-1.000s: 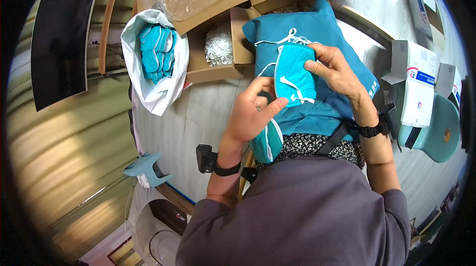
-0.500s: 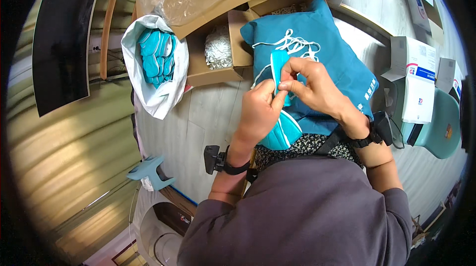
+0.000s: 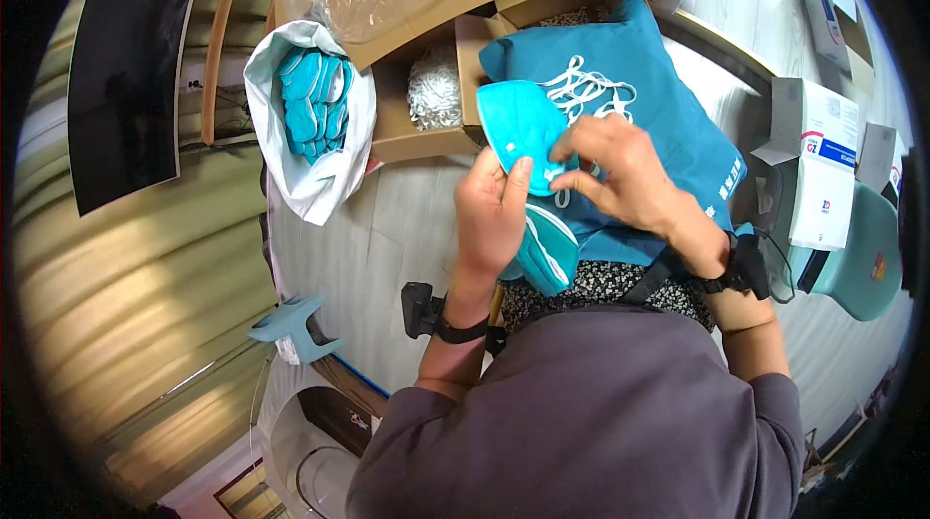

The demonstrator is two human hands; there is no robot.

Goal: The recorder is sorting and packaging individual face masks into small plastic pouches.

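A flat, rounded teal face mask (image 3: 521, 122) with white edging is held up in front of me over the lap. My left hand (image 3: 492, 209) pinches its lower left edge between thumb and fingers. At the lower right edge, beside a small white bit, are the curled fingers and thumb of my right hand (image 3: 615, 166). Just below hangs a second teal mask (image 3: 548, 250), its white-trimmed edge facing up. White elastic cords (image 3: 587, 91) lie loosely on a large teal cloth bag (image 3: 668, 137) behind my hands.
To the left, a white sack (image 3: 315, 192) holds several teal masks. Beside it stands a cardboard box (image 3: 412, 144) with a bundle of white cords (image 3: 434, 93). White printed cartons (image 3: 823, 166) rest by a teal chair (image 3: 867, 258) on the right. A light blue stool (image 3: 295, 328) is at lower left.
The held mask has turned from edge-on to its broad face and risen slightly to the left. My left hand has opened its grip a little wider; the lower mask has shifted slightly.
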